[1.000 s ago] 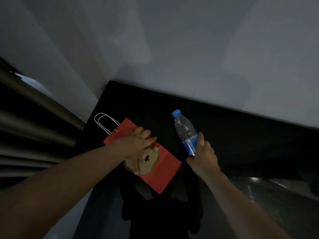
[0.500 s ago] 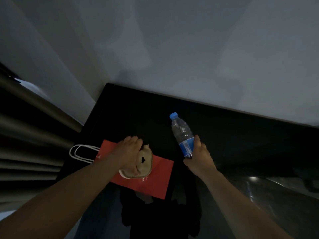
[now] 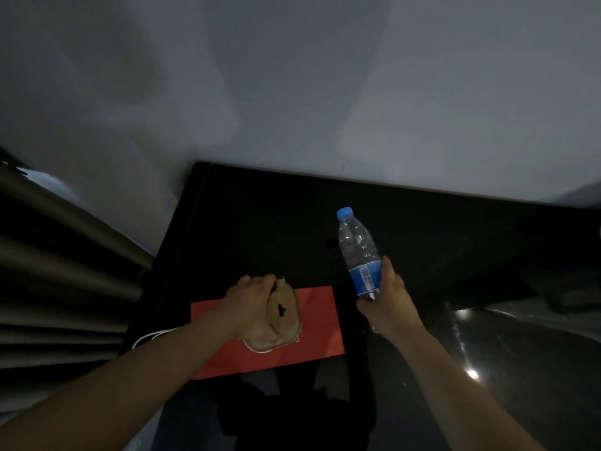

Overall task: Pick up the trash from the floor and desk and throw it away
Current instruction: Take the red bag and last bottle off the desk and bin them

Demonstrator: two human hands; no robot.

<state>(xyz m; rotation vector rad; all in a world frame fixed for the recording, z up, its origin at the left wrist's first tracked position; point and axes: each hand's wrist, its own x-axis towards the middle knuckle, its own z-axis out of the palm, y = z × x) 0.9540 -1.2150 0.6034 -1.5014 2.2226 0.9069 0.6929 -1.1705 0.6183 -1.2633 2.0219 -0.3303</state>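
Observation:
My left hand grips a tan crumpled paper piece with a dark mark, together with a flat red paper bag whose white cord handles stick out to the left under my forearm. My right hand holds a clear plastic water bottle near its base; the bottle has a blue cap and blue label and tilts up and to the left. Both hands are over a black desk.
The black desk meets a pale grey wall at the back. Dark pleated curtains hang at the left. A dark glossy floor with light glints lies at the lower right. A dark shape sits below the bag.
The red bag has turned from slanted to nearly level, its handles swinging down to the left. The bottle has shifted slightly right and stays in my right hand.

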